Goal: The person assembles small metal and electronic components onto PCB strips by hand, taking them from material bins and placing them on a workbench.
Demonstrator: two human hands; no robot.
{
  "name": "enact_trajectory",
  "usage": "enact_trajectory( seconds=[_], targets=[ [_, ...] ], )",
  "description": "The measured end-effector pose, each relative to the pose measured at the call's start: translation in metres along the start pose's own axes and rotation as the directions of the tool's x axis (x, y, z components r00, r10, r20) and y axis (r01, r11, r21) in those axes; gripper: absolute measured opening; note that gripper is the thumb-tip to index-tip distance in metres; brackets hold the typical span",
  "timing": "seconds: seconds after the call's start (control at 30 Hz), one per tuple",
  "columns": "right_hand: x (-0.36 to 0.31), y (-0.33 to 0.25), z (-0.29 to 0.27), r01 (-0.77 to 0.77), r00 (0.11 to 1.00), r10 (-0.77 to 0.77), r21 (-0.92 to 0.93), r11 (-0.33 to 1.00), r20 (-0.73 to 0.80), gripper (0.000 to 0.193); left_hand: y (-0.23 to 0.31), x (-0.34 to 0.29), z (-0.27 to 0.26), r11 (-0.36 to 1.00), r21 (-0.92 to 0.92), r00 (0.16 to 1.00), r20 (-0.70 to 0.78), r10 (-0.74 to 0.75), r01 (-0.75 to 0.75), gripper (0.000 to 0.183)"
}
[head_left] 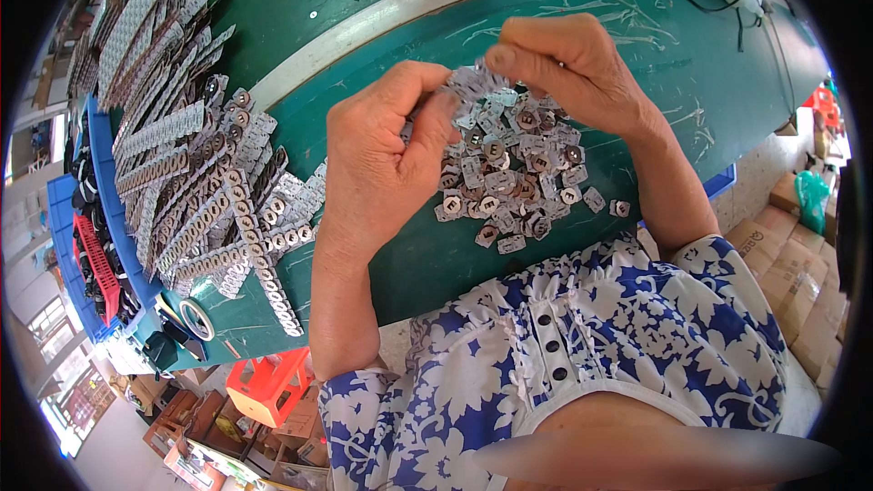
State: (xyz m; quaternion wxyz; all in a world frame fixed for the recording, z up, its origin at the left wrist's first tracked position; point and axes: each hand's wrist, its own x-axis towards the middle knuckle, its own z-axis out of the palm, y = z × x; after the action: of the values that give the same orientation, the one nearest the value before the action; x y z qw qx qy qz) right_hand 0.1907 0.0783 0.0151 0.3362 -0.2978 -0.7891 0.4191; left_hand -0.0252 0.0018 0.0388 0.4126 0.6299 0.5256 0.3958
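Note:
Both hands are raised over a green table, their fingers closed. My left hand (382,150) pinches one end of a short greyish strip of small pieces (475,82) between thumb and forefinger. At its other end, the thumb and bent fingers of my right hand (571,62) grip the same strip, which is smeared by motion. Below the hands lies a loose pile of small square pieces (509,177) with round, silvery or brownish centres. To the left is a large heap of long strips (195,209) made of similar pieces, still joined in rows.
A blue crate (114,182) and a red basket (94,264) stand at the left edge, near a tape roll (196,319). An orange stool (271,388) is below the table. A pale ledge (364,14) crosses behind; cardboard boxes (773,255) lie at right.

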Motion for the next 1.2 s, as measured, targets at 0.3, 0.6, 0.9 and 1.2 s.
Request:
enact_trajectory(
  seconds=[0.3,0.6,0.9,1.2],
  targets=[
    [-0.004,-0.005,-0.006,0.002,1.000,-0.003,-0.045,0.999,-0.013,0.037,0.004,0.002,0.002,1.000,-0.011,1.000,-0.003,0.010,-0.010,0.015],
    [-0.005,-0.006,-0.007,0.024,0.972,-0.045,0.095,0.995,0.230,0.036,0.010,0.002,0.001,0.994,-0.092,0.987,0.158,-0.035,0.050,0.011],
    [-0.008,-0.004,0.011,-0.426,0.905,0.245,0.734,0.529,0.348,0.035,0.024,0.002,-0.006,0.953,-0.167,0.962,0.142,-0.232,0.254,0.018],
    [-0.007,-0.008,0.020,-0.426,0.894,0.355,0.767,0.480,0.274,0.036,0.003,-0.001,0.000,0.972,-0.176,0.987,0.034,-0.155,0.159,0.017]
  ],
)
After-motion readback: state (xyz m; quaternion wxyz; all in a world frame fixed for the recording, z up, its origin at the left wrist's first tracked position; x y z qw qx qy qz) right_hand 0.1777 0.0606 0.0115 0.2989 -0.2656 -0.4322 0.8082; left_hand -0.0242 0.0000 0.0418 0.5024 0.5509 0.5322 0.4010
